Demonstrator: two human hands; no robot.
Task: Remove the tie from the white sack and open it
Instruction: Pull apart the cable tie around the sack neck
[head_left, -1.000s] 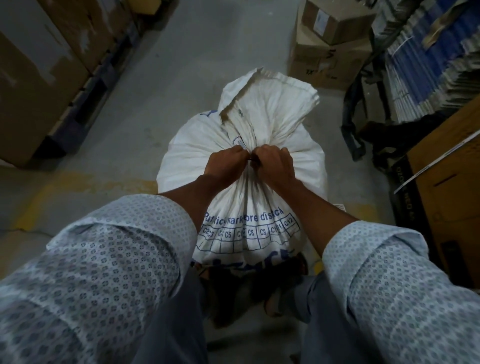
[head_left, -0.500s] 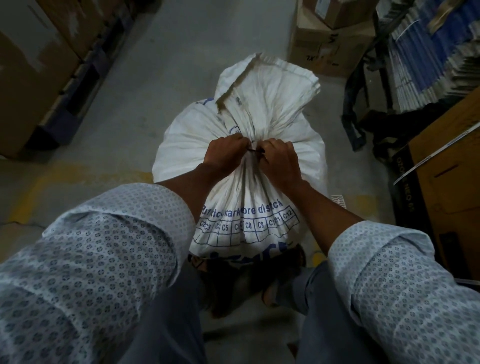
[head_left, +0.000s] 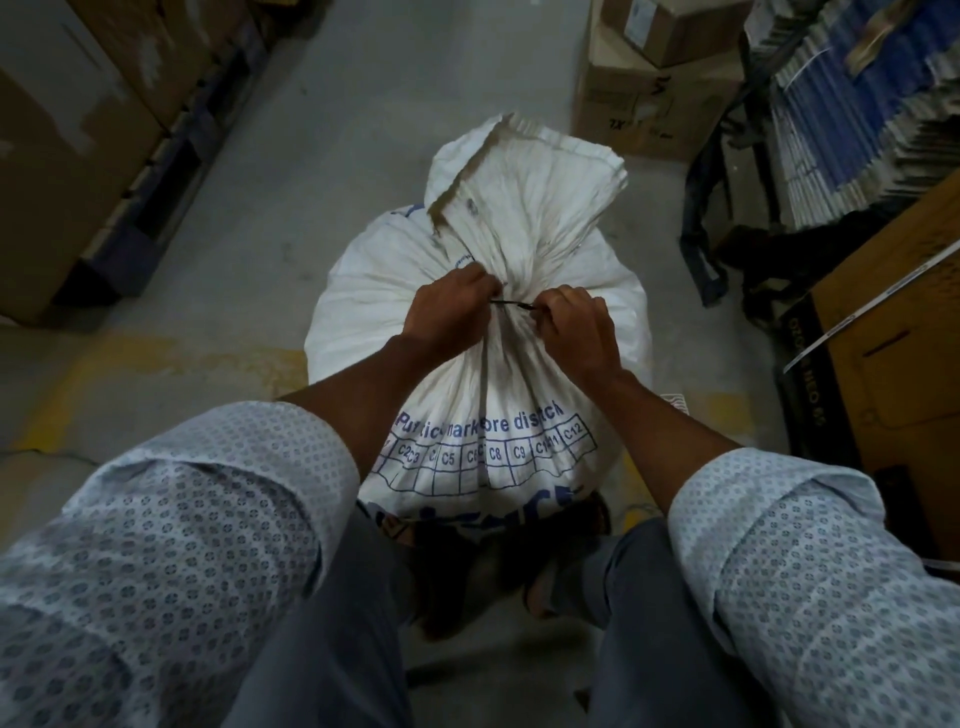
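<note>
Black tie (head_left: 514, 304) pinched between hands (head_left: 451, 312)

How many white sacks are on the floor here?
1. The white sack stands on the floor directly in front of the person, with both hands at its tied neck. Others could sit out of view behind the boxes.

Open floor (head_left: 363, 156) L & ahead of sack (head_left: 519, 218), boxes (head_left: 639, 104) crowd far R, pallet (head_left: 156, 197) L edge

matt woven plastic white sack (head_left: 519, 218), creased; thin black tie (head_left: 514, 304); matt cardboard boxes (head_left: 644, 104).
</note>
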